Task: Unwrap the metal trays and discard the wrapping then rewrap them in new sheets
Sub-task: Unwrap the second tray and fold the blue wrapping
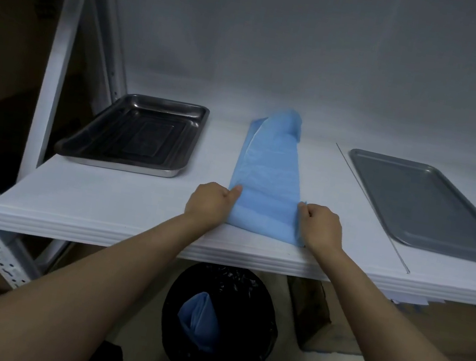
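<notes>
Both hands, left (213,200) and right (320,224), pinched the folded blue sheet (268,179) near the white shelf's (101,208) front edge; best unfolded evenly, corners tight, between the bare metal trays (140,137).

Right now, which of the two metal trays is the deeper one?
The shiny tray left of the blue sheet; the grey tray on the right is flat.

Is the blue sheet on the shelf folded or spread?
Folded. The sheet lies on the shelf as a narrow, layered strip, and the left hand and right hand pinch its near edges.
</notes>
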